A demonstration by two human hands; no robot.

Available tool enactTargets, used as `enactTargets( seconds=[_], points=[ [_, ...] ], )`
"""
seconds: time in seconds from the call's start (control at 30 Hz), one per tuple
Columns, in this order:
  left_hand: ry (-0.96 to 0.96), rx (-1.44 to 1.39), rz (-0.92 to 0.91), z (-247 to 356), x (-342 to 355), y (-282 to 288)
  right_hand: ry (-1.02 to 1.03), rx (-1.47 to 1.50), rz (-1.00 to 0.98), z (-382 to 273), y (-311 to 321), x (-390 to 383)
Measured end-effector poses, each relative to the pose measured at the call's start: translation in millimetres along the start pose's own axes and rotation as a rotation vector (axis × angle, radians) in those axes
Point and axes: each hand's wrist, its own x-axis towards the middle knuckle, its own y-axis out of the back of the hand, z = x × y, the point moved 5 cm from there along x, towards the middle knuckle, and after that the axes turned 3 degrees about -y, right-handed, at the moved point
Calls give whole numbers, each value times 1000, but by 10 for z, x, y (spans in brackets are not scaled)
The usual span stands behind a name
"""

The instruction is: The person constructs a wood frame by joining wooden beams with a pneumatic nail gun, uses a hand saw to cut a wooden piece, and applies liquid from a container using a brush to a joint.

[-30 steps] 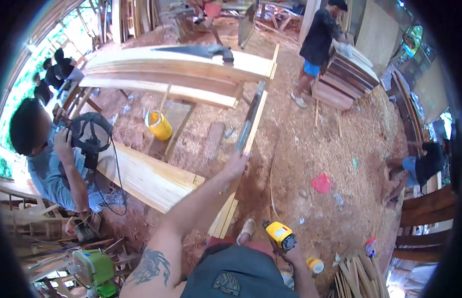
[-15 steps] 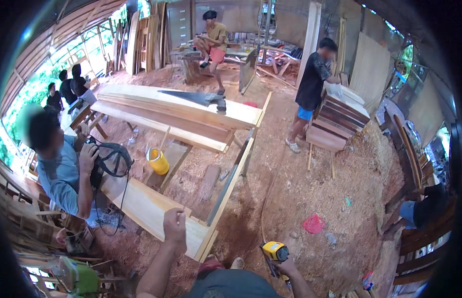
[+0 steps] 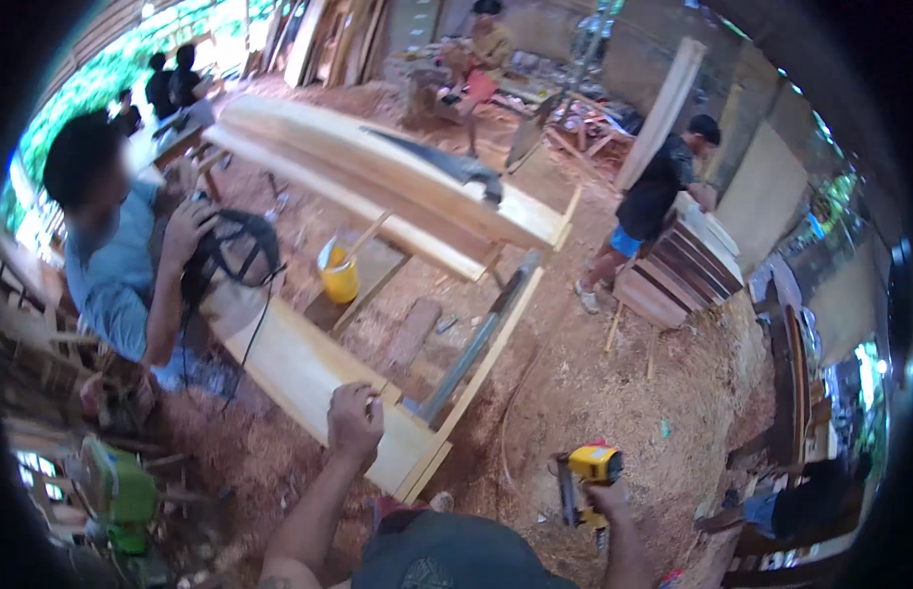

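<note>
My left hand (image 3: 356,422) is raised over the near end of a pale wooden panel (image 3: 250,329), fingers curled; what they hold, if anything, is unclear. My right hand (image 3: 608,496) grips a yellow-and-black nail gun (image 3: 592,466) with a hose, out to the right of the panel. A long thin batten (image 3: 495,348) and a dark metal bar (image 3: 476,334) run from the panel toward a second, longer wooden assembly (image 3: 378,187), on which a dark tool (image 3: 466,182) lies. A yellow container (image 3: 340,280) with a stick stands between the two.
A person (image 3: 113,255) close on my left holds black strap gear (image 3: 231,245) with a cable. Other people work around a stack of boards (image 3: 677,265), at the back (image 3: 481,54) and far right (image 3: 790,501). A green machine (image 3: 118,491) sits lower left; sawdust covers the floor (image 3: 594,373).
My left hand has let go of the batten and pulled back toward me. My right hand has moved right with the nail gun. The view has tilted, shifting the surroundings.
</note>
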Motion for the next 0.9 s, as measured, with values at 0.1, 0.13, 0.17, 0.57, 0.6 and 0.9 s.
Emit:
enactTargets(
  seconds=[0.1,0.13,0.17,0.57,0.6,0.9],
  points=[
    [22,-46,16,-50,-3,-9,109,187,-57,-359,348,138],
    [10,-63,32,-79,-13,-15,132,193,-41,-484,448,227],
    [19,-68,33,-91,-36,-19,183,234,-65,-658,531,280],
    [163,147,152,-70,-97,1,668,251,-155,-3153,1404,1071],
    [165,221,195,-101,-140,13,652,245,-195,-3095,1313,1336],
    [266,464,208,-55,-79,9,399,174,-406,-3086,511,2983]
  ],
)
